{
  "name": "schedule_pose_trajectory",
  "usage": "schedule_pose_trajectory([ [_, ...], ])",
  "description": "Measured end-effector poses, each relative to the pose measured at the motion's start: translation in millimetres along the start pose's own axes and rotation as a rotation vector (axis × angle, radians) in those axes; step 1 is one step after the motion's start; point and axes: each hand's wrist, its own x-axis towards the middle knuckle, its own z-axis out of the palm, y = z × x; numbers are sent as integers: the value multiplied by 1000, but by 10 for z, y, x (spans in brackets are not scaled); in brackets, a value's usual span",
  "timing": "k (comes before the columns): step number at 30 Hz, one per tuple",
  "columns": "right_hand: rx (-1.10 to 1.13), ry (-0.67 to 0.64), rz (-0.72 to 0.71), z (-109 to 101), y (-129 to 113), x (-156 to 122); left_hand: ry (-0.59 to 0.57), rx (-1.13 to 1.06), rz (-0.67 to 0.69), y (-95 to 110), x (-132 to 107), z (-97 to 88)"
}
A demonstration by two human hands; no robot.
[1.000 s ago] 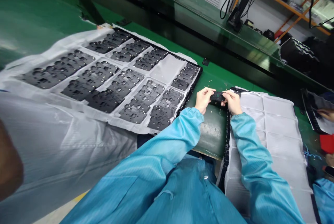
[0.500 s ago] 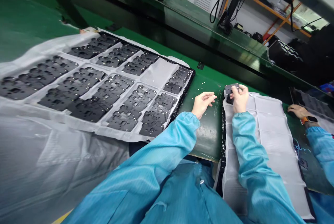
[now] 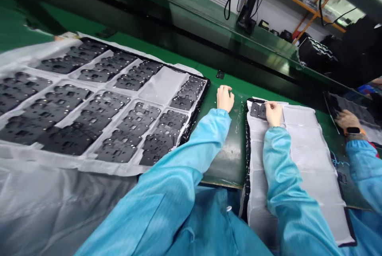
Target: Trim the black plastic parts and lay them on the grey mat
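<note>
My right hand (image 3: 273, 113) is at the top left cell of the lined tray (image 3: 304, 148). Its fingers are closed at the right edge of a thin black plate (image 3: 258, 110) with cut-outs, which lies on the white liner. My left hand (image 3: 225, 98) is over the green table between the two trays. Its fingers are curled and partly turned away, so anything in them is hidden. To its left, a large tray (image 3: 156, 85) with a white liner holds many similar black plates (image 3: 117, 144) in overlapping rows.
A small dark piece (image 3: 220, 74) lies on the green table (image 3: 228, 148) behind my left hand. At the right, a co-worker's hand (image 3: 347, 120) with a watch is by another tray (image 3: 365, 118). A dark raised ledge (image 3: 179, 45) runs behind the trays.
The black plate in my right hand has come down flat into the tray's corner cell. My left hand has turned forward, its fingers now curled. The view has shifted a little to the right.
</note>
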Motion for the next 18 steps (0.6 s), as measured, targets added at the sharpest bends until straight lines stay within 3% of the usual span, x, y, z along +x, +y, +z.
schedule_pose_trajectory([
  [5, 10, -51, -43, -16, -19, -4, -54, 201, -48, -117, 533, 252],
  [9, -14, -84, -72, -1, -21, -22, -72, 412, -177, -236, 799, 408],
  [18, -48, -144, -82, 28, -133, -75, -211, 506, -139, -260, 912, 500],
])
